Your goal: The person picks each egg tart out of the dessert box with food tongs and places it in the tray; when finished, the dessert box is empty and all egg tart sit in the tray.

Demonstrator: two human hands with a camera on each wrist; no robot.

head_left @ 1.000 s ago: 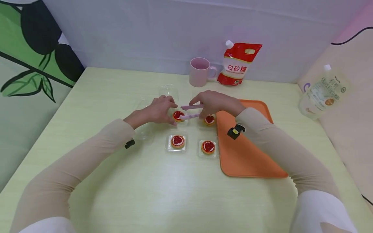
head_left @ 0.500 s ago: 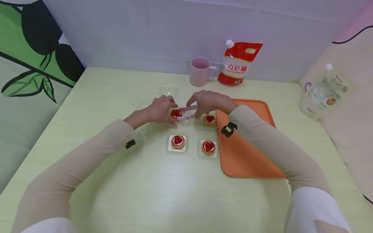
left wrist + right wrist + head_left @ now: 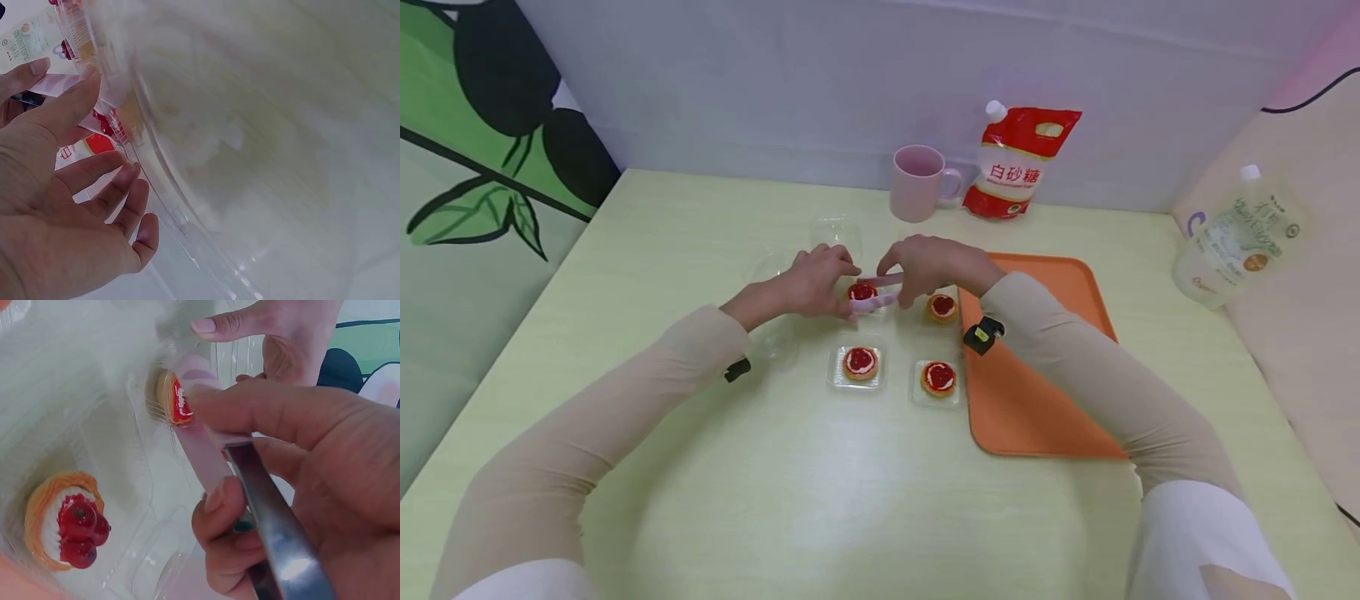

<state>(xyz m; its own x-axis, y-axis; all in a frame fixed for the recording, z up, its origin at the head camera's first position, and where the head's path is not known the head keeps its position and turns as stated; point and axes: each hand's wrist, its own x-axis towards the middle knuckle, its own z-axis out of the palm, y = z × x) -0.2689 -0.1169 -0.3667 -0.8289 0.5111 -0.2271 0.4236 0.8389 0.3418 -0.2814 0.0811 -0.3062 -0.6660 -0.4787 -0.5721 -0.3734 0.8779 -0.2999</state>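
My right hand [image 3: 936, 265] grips a pair of tongs [image 3: 275, 512] with metal arms and pale lilac ends. Those ends lie on either side of a small tart [image 3: 862, 290] topped with red berries and white cream. Around the left edge of the tart's clear plastic box [image 3: 162, 156], my left hand [image 3: 816, 282] holds with thumb and forefinger, its other fingers loosely bent. Another tart [image 3: 69, 522] sits in a clear box below the right hand. Nearer the front, two more tarts, the left one [image 3: 860, 363] and the right one [image 3: 938, 378], sit in clear boxes.
An orange tray [image 3: 1037, 417] lies under the right forearm. Behind the hands stand a pink mug [image 3: 917, 183] and a red-and-white sugar pouch [image 3: 1019, 162]. A clear pouch [image 3: 1240, 237] stands at the far right. Clear lids [image 3: 772, 342] spread out left of the boxes.
The tongs have moved left and now lie around the far-left tart, which has shifted slightly to the right over the last half second. My left hand has stayed at the box.
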